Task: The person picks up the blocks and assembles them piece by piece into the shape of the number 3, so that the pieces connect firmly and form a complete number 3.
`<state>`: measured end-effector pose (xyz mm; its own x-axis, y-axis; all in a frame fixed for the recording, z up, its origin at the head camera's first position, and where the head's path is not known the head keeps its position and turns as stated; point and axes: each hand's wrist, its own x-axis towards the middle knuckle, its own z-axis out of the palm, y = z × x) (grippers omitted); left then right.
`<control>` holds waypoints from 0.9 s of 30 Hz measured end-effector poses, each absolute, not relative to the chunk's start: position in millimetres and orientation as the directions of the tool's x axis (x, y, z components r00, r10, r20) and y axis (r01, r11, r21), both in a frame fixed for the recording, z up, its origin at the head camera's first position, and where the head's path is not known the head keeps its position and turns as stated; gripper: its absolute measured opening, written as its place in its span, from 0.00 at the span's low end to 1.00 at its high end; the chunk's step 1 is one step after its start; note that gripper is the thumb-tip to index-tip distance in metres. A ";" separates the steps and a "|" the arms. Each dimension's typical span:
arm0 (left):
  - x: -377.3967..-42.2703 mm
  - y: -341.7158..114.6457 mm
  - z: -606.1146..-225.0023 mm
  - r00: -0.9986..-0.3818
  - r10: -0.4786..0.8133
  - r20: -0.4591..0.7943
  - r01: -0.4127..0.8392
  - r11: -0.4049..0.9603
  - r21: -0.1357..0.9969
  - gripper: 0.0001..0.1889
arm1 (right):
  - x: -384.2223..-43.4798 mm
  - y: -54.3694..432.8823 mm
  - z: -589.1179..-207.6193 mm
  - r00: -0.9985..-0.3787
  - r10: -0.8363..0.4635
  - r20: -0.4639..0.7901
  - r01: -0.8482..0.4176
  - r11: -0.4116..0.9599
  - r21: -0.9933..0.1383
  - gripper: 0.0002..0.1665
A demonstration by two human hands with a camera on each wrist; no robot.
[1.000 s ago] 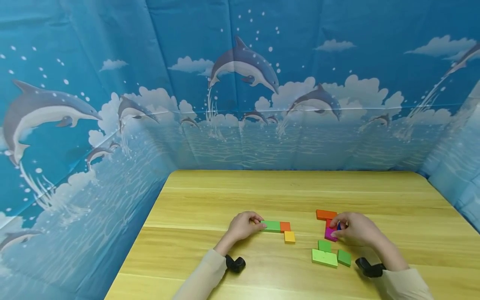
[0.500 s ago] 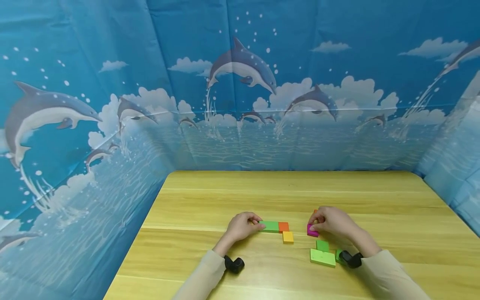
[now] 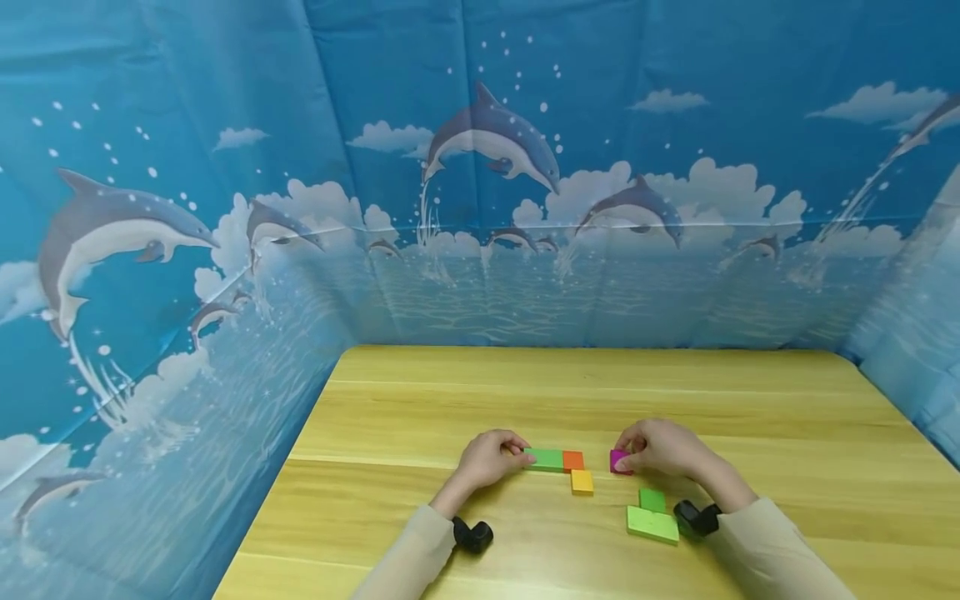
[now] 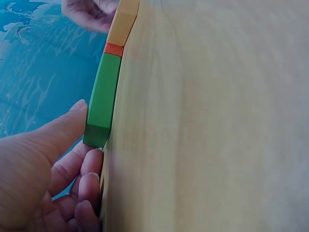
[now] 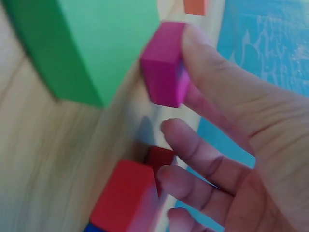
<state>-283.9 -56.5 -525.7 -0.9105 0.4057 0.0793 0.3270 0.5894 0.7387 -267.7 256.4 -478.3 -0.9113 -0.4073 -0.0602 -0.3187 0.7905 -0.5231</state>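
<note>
My left hand [image 3: 487, 460] holds the left end of a long green block [image 3: 545, 459], thumb and fingers about it. A small orange-red block [image 3: 573, 461] adjoins that block's right end, and a yellow-orange block [image 3: 582, 482] sits at its near corner. To the right, my right hand [image 3: 663, 447] pinches a magenta block [image 5: 161, 72] between thumb and finger, a short gap from the orange-red one. Its other fingers spread loosely above a red block [image 5: 125, 195] and a darker red piece [image 5: 160, 157], which the hand hides in the head view.
A small green block [image 3: 652, 500] and a long light-green block [image 3: 652, 525] lie nearer, beside the black right wrist camera [image 3: 697, 518]. A blue block [image 5: 91, 227] shows under the red one's edge in the right wrist view. A dolphin-print curtain [image 3: 525, 292] hangs behind the wooden table [image 3: 375, 417].
My right hand has taken the magenta block leftwards, away from the red and blue blocks, towards the orange-red one. My left hand keeps its place at the green block.
</note>
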 end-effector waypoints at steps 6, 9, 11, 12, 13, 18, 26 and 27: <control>-285.4 -55.9 -525.1 -0.907 0.411 0.089 0.336 0.580 0.742 0.12 | -282.7 241.9 -480.2 -0.937 -0.345 -0.049 -0.280 0.829 -0.484 0.15; -285.4 -55.8 -525.1 -0.908 0.410 0.086 0.333 0.580 0.743 0.12 | -290.1 235.0 -478.5 -0.945 -0.323 -0.061 -0.256 0.841 -0.477 0.17; -285.1 -56.1 -525.2 -0.909 0.409 0.085 0.330 0.580 0.745 0.12 | -294.8 231.1 -478.2 -0.949 -0.306 -0.080 -0.230 0.840 -0.491 0.17; -284.9 -56.3 -525.3 -0.909 0.408 0.084 0.329 0.579 0.746 0.12 | -297.3 229.7 -478.7 -0.950 -0.298 -0.092 -0.215 0.839 -0.501 0.17; -285.1 -56.3 -525.3 -0.909 0.408 0.084 0.329 0.578 0.747 0.12 | -299.9 228.5 -478.8 -0.951 -0.291 -0.106 -0.198 0.834 -0.515 0.18; -285.5 -56.2 -525.7 -0.909 0.408 0.085 0.330 0.580 0.745 0.12 | -308.6 223.4 -481.4 -0.952 -0.268 -0.149 -0.130 0.793 -0.596 0.16; -284.8 -57.1 -525.1 -0.910 0.404 0.087 0.330 0.584 0.741 0.12 | -310.2 215.5 -483.8 -0.951 -0.279 -0.134 -0.122 0.738 -0.664 0.14; -284.7 -57.1 -524.9 -0.911 0.403 0.085 0.328 0.584 0.743 0.12 | -310.5 214.3 -484.4 -0.952 -0.275 -0.132 -0.119 0.732 -0.671 0.13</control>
<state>-284.7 -57.1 -524.9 -0.9111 0.4034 0.0849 0.3277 0.5840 0.7427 -310.5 214.3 -484.4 -0.9523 -0.2752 -0.1316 -0.1187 0.7315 -0.6714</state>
